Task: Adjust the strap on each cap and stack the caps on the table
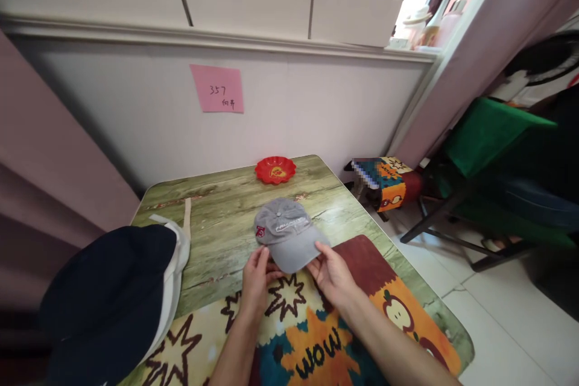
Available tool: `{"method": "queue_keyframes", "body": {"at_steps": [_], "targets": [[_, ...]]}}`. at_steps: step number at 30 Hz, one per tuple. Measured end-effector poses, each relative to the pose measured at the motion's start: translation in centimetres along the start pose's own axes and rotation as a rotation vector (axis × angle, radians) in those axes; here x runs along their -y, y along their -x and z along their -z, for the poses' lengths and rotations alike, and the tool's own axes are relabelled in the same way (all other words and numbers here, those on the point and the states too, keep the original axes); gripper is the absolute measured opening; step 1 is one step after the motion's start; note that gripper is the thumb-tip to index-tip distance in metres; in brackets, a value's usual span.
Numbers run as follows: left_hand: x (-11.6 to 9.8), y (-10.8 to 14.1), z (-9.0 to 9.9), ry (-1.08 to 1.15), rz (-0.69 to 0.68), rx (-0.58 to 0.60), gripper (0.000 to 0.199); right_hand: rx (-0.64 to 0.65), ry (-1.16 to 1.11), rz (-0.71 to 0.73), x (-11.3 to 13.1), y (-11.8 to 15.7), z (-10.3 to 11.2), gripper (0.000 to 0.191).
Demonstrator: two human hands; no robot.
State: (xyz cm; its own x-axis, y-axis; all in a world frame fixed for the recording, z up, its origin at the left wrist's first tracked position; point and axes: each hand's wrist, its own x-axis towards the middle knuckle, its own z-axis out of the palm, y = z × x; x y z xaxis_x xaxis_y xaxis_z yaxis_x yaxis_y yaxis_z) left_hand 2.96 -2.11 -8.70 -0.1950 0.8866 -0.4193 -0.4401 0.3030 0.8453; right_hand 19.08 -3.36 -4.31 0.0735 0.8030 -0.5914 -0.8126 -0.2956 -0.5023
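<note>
A grey baseball cap [284, 232] with white lettering and a small red patch sits in front of me, its brim towards me. My left hand [257, 277] pinches the left side of the brim, thumb on top and fingers underneath. On the brim's right side, my right hand [329, 268] grips it the same way. The cap is over the table, at the far edge of a patterned mat [316, 344] marked "WOW". Whether its crown touches the tabletop I cannot tell.
Dark navy and white caps [108, 295] are heaped at the table's left. A red scalloped dish [275, 170] stands near the back edge of the wood-patterned table [217, 223]. A stool [384, 184] with patterned cloth and a green-draped chair [493, 132] are to the right.
</note>
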Motion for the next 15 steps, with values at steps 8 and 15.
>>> {"method": "queue_keyframes", "body": {"at_steps": [8,15], "targets": [[2.9,0.4,0.8,-0.540,-0.432,0.049,0.033,0.162,-0.041,0.243,12.7,-4.4,-8.0,0.011],[2.7,0.5,1.0,-0.491,-0.394,0.092,0.035,0.035,-0.037,0.379,16.1,-6.9,-3.7,0.013]]}}
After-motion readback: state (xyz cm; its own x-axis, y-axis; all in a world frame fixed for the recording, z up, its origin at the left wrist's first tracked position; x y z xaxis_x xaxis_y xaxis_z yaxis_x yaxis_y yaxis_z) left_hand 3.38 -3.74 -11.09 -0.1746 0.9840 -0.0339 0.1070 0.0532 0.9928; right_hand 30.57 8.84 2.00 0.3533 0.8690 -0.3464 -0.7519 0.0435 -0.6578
